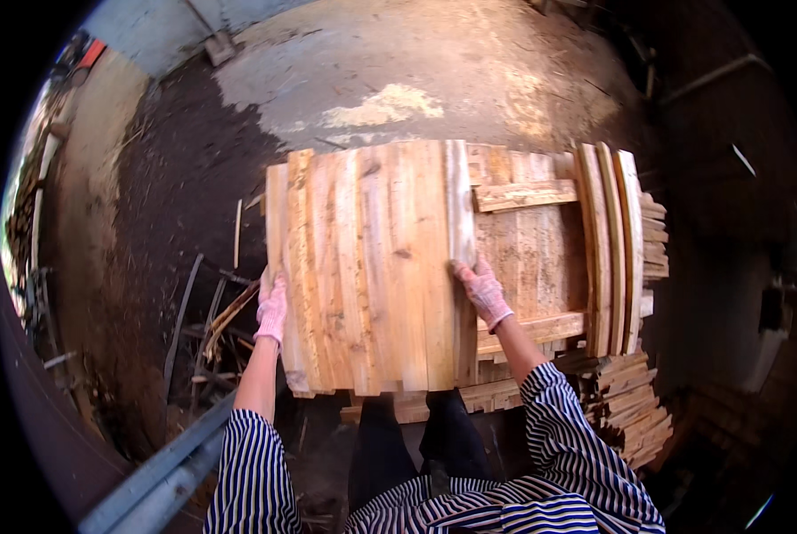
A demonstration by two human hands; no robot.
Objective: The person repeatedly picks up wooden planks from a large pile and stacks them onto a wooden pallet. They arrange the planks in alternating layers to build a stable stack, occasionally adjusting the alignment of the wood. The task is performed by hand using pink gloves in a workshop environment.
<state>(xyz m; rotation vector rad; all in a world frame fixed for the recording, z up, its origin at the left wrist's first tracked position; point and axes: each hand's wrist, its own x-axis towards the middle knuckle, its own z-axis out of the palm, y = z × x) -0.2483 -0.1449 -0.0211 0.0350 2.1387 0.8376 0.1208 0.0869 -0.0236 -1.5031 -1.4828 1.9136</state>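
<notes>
On top of the wood stack [528, 249]: row of wooden slats [372, 258]

With the left hand [271, 307] and the right hand [483, 294], both in pink gloves [273, 320], gripping opposite long edges of the row. To the right, on the same stack, several narrow boards [606, 249]. At lower left, blue-grey metal beam [162, 463]; farther, near the wall [140, 31], shovel [220, 49].
</notes>
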